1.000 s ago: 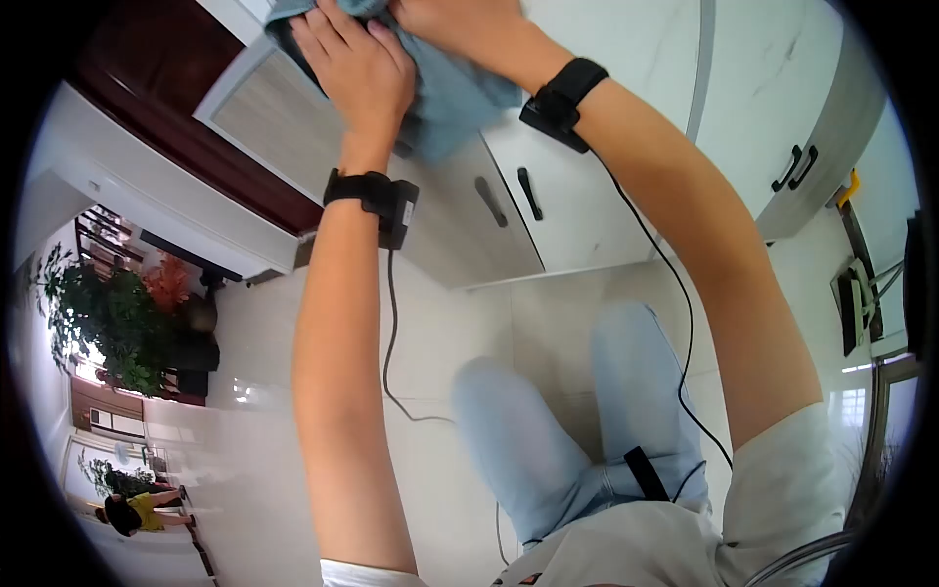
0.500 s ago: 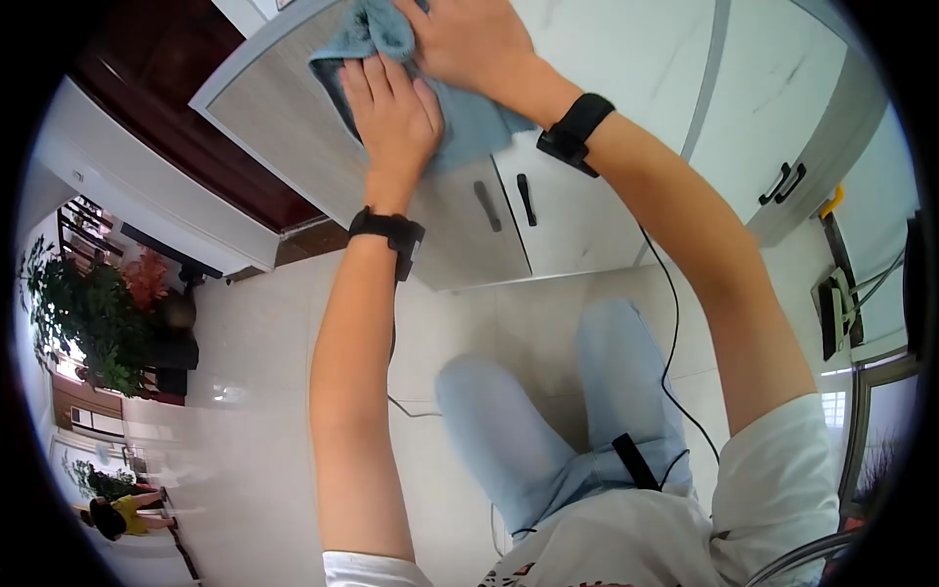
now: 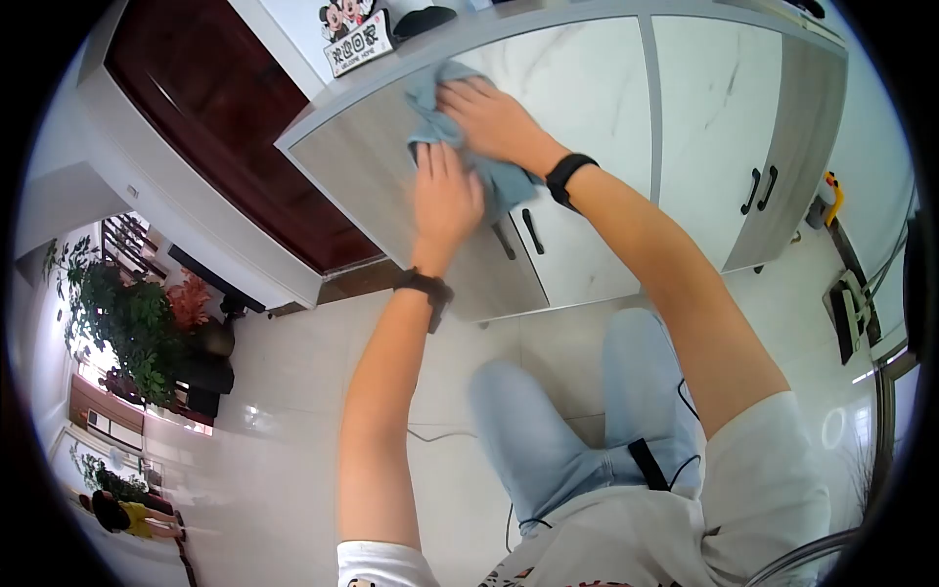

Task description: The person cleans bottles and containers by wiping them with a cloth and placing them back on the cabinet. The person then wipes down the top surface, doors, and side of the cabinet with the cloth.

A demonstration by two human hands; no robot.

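A blue-grey cloth (image 3: 504,183) lies against the upper front of a cabinet (image 3: 572,83) with white marble-look and grey wood-look doors. My left hand (image 3: 446,201) presses on the cloth's lower left part, its fingertips at a fold and its outline a little blurred. Higher up and to the right, my right hand (image 3: 494,122) rests on the cloth with its fingers curled over it. Just below the cloth are two dark door handles (image 3: 532,231). Black bands circle both wrists.
A welcome sign (image 3: 360,44) and a dark object stand on the cabinet top. Left are a dark red door (image 3: 220,127), potted plants (image 3: 132,313) and a distant person in yellow (image 3: 137,519). A yellow-handled item (image 3: 832,199) is at the right.
The view has tilted up, showing the cabinet top and sign. Both hands now appear lower and further right in view, still on the cloth, which looks more bunched.
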